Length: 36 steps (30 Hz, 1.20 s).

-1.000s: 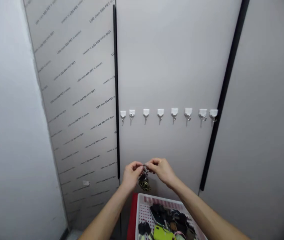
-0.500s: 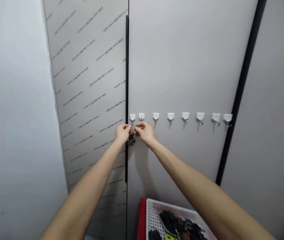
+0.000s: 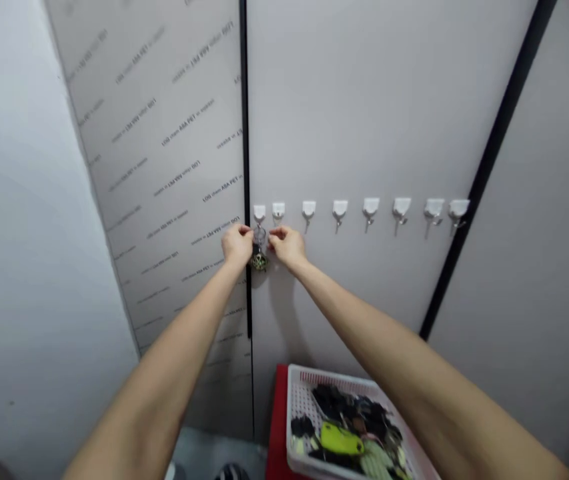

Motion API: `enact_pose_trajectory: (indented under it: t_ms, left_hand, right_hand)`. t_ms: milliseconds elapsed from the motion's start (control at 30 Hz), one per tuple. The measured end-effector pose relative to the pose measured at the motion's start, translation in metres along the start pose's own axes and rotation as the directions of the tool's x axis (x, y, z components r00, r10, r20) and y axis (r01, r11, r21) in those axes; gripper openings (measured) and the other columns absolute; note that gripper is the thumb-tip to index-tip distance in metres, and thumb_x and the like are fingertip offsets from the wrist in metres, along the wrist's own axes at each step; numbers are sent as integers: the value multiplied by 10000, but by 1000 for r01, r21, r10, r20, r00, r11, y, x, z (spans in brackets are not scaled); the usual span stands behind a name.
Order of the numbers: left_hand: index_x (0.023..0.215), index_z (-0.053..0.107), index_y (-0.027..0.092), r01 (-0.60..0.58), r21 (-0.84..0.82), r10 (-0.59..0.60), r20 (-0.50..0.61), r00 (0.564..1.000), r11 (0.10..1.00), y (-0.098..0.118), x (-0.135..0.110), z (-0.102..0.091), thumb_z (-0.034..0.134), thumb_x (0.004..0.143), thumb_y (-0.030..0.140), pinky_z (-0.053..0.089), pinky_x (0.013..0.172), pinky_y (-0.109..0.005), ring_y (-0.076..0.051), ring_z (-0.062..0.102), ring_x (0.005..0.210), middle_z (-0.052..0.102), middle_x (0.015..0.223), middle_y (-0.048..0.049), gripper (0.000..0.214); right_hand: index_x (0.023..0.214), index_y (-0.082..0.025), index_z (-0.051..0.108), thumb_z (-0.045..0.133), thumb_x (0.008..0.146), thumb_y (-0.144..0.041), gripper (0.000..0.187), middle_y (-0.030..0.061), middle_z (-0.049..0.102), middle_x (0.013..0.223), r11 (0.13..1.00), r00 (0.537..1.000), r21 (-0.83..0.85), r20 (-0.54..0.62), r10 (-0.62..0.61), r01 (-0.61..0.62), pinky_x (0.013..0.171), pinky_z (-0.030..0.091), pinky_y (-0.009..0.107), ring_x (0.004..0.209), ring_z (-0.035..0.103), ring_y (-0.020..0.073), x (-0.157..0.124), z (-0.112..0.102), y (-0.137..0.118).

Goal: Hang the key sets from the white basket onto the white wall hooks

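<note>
A keychain (image 3: 259,261) with a metal ring, a dark tag and a round brass-coloured charm hangs below the leftmost white hook (image 3: 259,212). Just left of its ring is my left hand (image 3: 237,245), fingers bent and loosely parted, with the tips very close to the ring. On the other side, my right hand (image 3: 288,247) has curled, slightly parted fingers. A narrow gap separates it from the ring, and nothing shows in it. The second hook (image 3: 278,211) sits just above my right fingertips.
Several more white hooks (image 3: 371,205) run in a row to the right across the pale panel. Below, a white basket (image 3: 291,407) on a red surface (image 3: 277,427) holds dark items and a lime-green case (image 3: 341,439). A black vertical strip (image 3: 245,133) borders the printed panel.
My fingers have come away from the ring, and my hands are farther apart. The keychain now hangs under the leftmost hook. The view has tilted down, showing more of the basket.
</note>
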State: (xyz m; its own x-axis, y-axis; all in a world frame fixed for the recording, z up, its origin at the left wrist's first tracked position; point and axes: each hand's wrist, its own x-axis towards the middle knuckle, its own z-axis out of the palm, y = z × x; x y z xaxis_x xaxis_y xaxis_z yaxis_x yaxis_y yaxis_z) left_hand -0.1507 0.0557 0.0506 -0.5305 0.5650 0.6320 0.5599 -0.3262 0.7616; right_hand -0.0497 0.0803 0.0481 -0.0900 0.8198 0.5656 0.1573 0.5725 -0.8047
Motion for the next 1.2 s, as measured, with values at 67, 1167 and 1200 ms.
enact_pose_trajectory:
  t_ms: [67, 1167, 1200]
  left_hand:
    - [650, 536, 134, -26, -60, 25, -18, 1000, 998, -6, -16, -4, 467, 573, 148, 368, 588, -205, -85, 483, 563, 539, 591, 3, 105]
    - [864, 531, 223, -410, -33, 194, 914, 357, 911, -85, -240, 54, 463, 627, 225, 281, 812, -295, -177, 347, 948, 389, 1036, -43, 246]
    - [841, 535, 213, -359, -54, 200, 902, 383, 932, -83, -238, 54, 462, 629, 234, 275, 819, -291, -173, 345, 955, 388, 1042, -42, 225]
  right_hand:
    - [700, -123, 509, 461, 616, -141, 98, -20, 499, 551, 999, 998, -28, 47, -28, 29, 505, 398, 214, 456, 486, 57, -17, -21, 14]
    - [657, -159, 414, 415, 584, -171, 74, -59, 404, 483, 900, 794, -174, 426, 434, -399, 445, 270, 176, 440, 370, 51, -219, -131, 155]
    - [655, -159, 404, 422, 589, -185, 73, -69, 383, 463, 881, 796, -69, 402, 454, -468, 433, 263, 171, 423, 358, 45, -216, -132, 153]
